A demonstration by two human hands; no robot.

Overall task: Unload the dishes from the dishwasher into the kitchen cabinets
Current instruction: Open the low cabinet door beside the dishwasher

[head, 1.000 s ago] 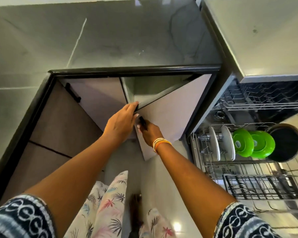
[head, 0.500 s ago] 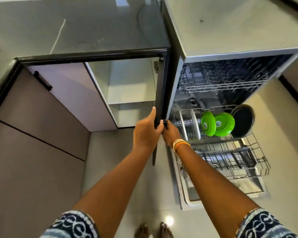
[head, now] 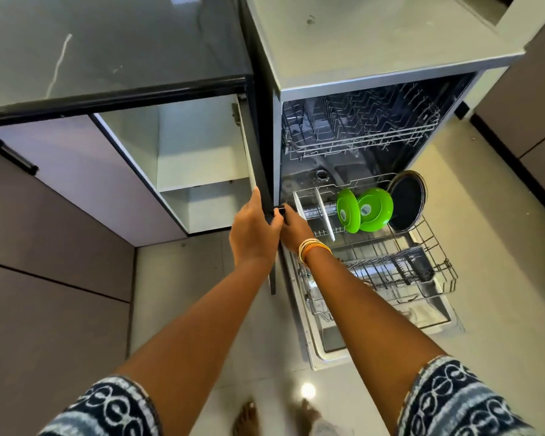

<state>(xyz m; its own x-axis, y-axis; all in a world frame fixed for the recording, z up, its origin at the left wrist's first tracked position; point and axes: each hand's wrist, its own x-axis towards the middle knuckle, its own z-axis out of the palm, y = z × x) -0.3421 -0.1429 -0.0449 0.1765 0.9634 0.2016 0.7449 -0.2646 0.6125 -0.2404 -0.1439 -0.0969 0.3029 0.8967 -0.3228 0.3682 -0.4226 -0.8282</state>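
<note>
Now both hands meet at the free edge of the dark cabinet door (head: 262, 171), which stands swung wide open, edge-on to the camera. The left hand (head: 253, 231) is closed around that edge, fingers wrapped over it; the right hand (head: 294, 227), with orange and white bangles (head: 312, 247) at the wrist, is curled around the door's small black handle (head: 280, 210). Beside them the white cabinet interior (head: 199, 162) shows bare shelves. Just right, the open dishwasher (head: 359, 127) has its lower wire rack (head: 400, 265) pulled out, holding two white plates (head: 324, 215), two bright green round plates (head: 364, 210) and a black round pan (head: 406, 204), all upright.
</note>
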